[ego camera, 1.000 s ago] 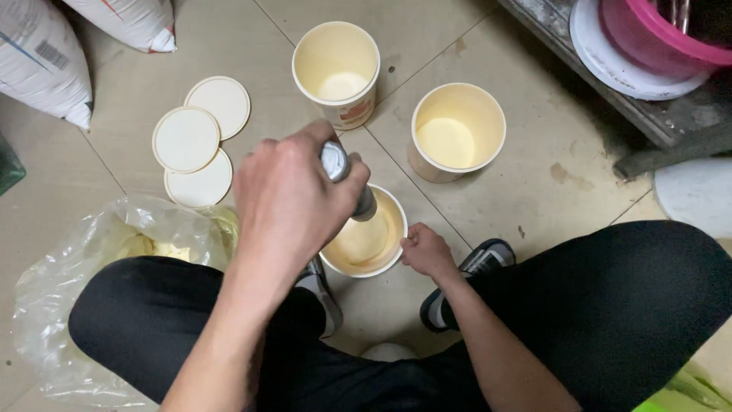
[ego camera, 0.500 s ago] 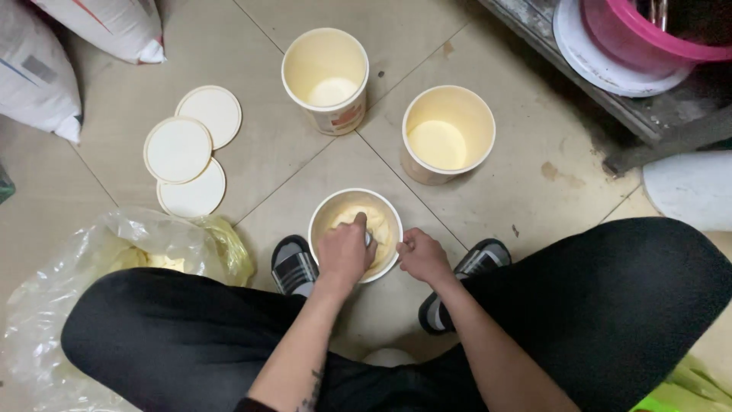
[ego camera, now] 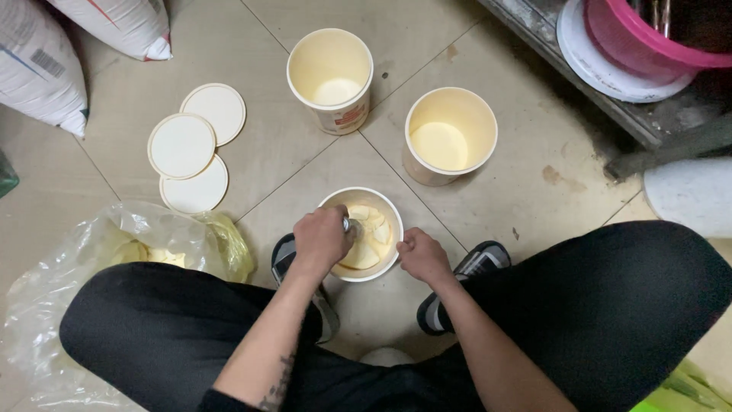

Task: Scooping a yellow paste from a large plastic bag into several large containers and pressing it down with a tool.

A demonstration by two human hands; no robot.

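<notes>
Two hands work at one round cream tub (ego camera: 364, 263) standing on the tiled floor (ego camera: 503, 221) between the squatting person's shoes. The left hand (ego camera: 322, 238) is clenched around a small metal tool (ego camera: 352, 225) whose end dips into the tub; most of the tool is hidden under the fist. The right hand (ego camera: 424, 255) is curled at the tub's right rim, touching its outer wall; whether it truly clasps the rim cannot be told. The tub is open, its white rim unbroken, and it holds pale yellow chunks piled toward the right side. The black-clad knees close in the near side to left and right, so open floor lies mainly on the far side of the tub.

Near left, touching the left knee, a crumpled clear plastic bag (ego camera: 114, 252) holds more pale yellow matter. Farther left, three round white lids (ego camera: 181, 145) lie overlapping, well apart from the tub. Beyond the tub, two taller open tubs stand apart from one another: a right tub (ego camera: 451, 136), near the worked one, and a far tub (ego camera: 331, 70), both with a smooth pale layer at the bottom. A strip of bare tile separates all three. White sacks (ego camera: 46, 69) bound the far left; a pink basin (ego camera: 640, 46) on a low ledge bounds the far right.
</notes>
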